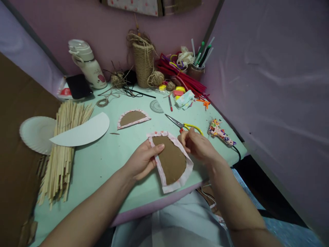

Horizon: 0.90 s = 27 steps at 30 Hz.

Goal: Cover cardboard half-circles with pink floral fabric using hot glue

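Observation:
My left hand (pixel 144 158) grips a half-round cardboard piece (pixel 171 159) by its straight side, thumb on top. A pale pink patterned fabric border runs round the cardboard; along the top it is folded over, and at the right it stands out past the curve. Beside the upper right edge, my right hand (pixel 196 145) is closed with curled fingers; what they hold, if anything, is hidden. Just behind that hand lie scissors (pixel 180 122) with yellow handles, blades toward the far left. A smaller half-round cardboard piece (pixel 133 118) with a similar border lies farther back.
Bundled wooden sticks (pixel 61 151), a white half-round sheet (pixel 84 132) and a paper plate (pixel 37 133) are at left. A patterned glue gun (pixel 221 132) lies right. Behind stand a bottle (pixel 88 65), twine spool (pixel 143 63) and pen cup (pixel 196 71); a protractor (pixel 156 106) lies mid-table.

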Each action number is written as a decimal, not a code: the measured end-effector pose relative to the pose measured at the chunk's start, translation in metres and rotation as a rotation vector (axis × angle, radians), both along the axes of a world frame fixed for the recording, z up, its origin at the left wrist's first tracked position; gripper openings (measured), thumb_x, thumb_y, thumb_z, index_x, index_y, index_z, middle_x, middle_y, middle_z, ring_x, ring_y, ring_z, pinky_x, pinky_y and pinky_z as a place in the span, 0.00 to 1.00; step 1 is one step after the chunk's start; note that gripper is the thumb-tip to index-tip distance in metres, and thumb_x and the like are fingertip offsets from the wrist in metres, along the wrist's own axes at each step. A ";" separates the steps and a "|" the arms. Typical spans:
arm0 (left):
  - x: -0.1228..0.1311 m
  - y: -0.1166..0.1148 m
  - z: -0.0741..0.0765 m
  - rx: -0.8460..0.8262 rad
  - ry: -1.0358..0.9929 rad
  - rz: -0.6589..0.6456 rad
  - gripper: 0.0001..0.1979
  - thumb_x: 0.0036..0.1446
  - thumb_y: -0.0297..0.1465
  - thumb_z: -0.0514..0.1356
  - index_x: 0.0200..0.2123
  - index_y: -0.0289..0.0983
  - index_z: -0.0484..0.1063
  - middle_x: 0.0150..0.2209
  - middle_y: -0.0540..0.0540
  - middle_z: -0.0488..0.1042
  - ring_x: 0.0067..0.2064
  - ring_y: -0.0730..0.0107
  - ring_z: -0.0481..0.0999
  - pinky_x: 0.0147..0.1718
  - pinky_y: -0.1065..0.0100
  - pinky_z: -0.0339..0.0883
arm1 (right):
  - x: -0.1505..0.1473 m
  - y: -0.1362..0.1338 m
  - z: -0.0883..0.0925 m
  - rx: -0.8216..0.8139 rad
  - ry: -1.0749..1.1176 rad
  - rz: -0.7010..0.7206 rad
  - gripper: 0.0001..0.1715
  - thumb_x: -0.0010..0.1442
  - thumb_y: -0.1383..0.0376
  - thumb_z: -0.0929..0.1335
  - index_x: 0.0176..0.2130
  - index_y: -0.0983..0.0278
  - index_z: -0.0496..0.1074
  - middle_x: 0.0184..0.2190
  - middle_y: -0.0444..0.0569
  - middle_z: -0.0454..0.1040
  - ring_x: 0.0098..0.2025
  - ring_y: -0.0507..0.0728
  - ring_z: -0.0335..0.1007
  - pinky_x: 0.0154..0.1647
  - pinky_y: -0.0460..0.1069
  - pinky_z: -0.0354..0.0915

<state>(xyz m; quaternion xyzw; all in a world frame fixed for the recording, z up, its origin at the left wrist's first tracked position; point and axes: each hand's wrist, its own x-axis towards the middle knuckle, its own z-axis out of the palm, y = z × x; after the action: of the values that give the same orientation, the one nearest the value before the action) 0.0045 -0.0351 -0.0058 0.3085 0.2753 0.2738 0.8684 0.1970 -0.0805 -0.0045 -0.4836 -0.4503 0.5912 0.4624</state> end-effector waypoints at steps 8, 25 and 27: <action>0.001 0.004 -0.001 0.006 0.008 0.132 0.16 0.50 0.30 0.69 0.43 0.36 0.72 0.42 0.42 0.80 0.46 0.57 0.79 0.47 0.58 0.72 | -0.034 -0.002 -0.018 -0.112 0.088 -0.221 0.29 0.54 0.39 0.67 0.26 0.62 0.65 0.20 0.40 0.62 0.23 0.51 0.56 0.25 0.46 0.54; 0.005 -0.002 -0.006 0.079 0.018 0.224 0.17 0.51 0.33 0.68 0.43 0.35 0.73 0.44 0.41 0.79 0.47 0.57 0.78 0.48 0.59 0.70 | -0.032 0.000 -0.009 0.278 -0.777 -0.224 0.24 0.68 0.54 0.58 0.23 0.60 0.54 0.19 0.40 0.55 0.23 0.51 0.51 0.25 0.47 0.49; 0.007 -0.003 -0.007 0.086 0.035 0.256 0.17 0.51 0.33 0.68 0.43 0.35 0.73 0.43 0.42 0.80 0.47 0.58 0.78 0.48 0.59 0.70 | -0.034 0.000 -0.009 0.284 -0.922 -0.276 0.23 0.67 0.55 0.58 0.23 0.60 0.54 0.19 0.41 0.56 0.23 0.52 0.52 0.26 0.48 0.48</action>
<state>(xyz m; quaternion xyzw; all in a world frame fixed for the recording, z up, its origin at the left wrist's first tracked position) 0.0113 -0.0385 -0.0131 0.3127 0.3155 0.3884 0.8074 0.1633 -0.0803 -0.0131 -0.6817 -0.6157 0.1822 0.3506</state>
